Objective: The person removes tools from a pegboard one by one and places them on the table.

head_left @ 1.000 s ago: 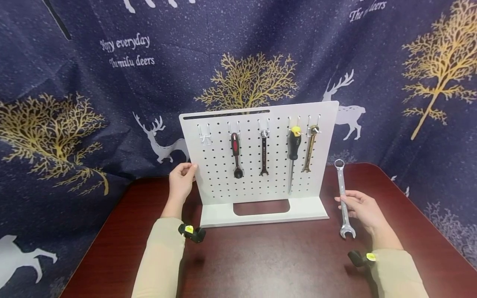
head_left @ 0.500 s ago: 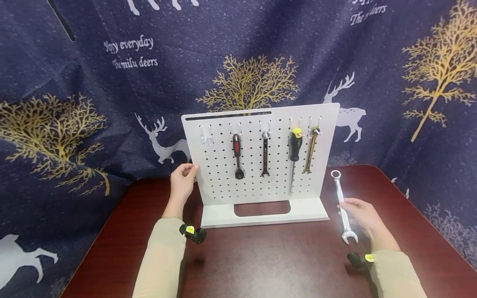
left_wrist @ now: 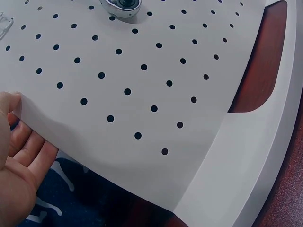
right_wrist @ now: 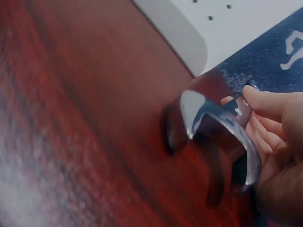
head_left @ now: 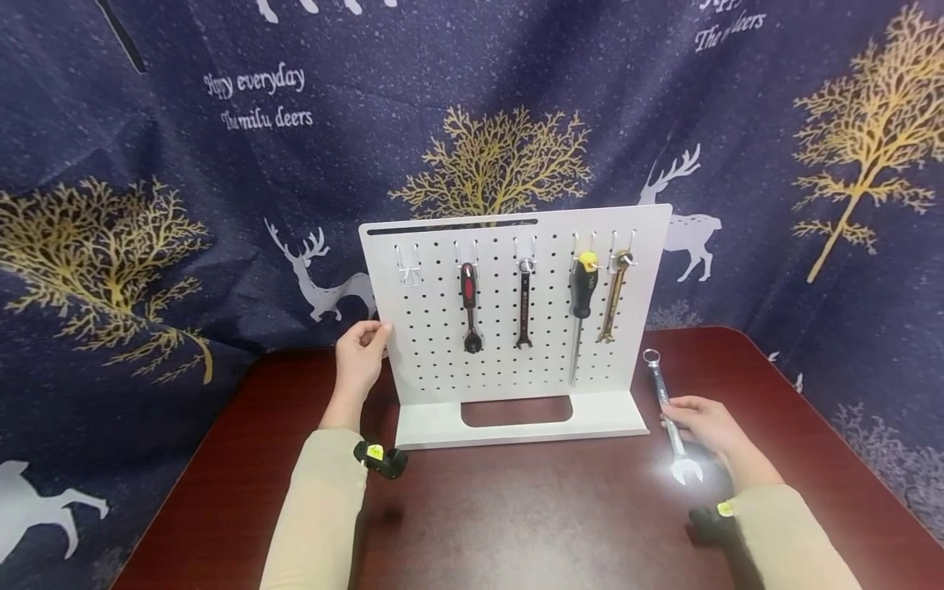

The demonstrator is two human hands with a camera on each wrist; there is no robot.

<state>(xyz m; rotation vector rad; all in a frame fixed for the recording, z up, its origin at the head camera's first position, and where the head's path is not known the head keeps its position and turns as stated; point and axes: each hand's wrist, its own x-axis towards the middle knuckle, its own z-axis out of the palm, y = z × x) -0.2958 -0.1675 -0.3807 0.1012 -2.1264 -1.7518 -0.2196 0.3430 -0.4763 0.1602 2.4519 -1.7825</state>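
Observation:
A white pegboard point(head_left: 442, 328) stands upright on the table. My left hand point(head_left: 360, 356) pinches its left edge, thumb on the front and fingers behind, as the left wrist view shows. To the right of the board, my right hand point(head_left: 704, 426) grips a silver combination wrench point(head_left: 667, 414) by the shaft, ring end up and open end down, just above the table. In the right wrist view the wrench's open end point(right_wrist: 213, 123) is blurred and close to the camera. On the board hang a ratchet point(head_left: 469, 307), a dark wrench point(head_left: 524, 307), a screwdriver point(head_left: 583, 295) and a bronze-coloured wrench point(head_left: 614, 299).
A hook point(head_left: 409, 270) at the board's upper left holds nothing. The board's base point(head_left: 612, 414) has a cut-out in its middle. The dark red table point(head_left: 531, 508) spreads in front, and a patterned cloth point(head_left: 332, 164) hangs behind.
My right hand has moved slightly down and left with the silver wrench. The wrench's ring end has tipped left, towards the board. My left hand keeps its place on the board's edge.

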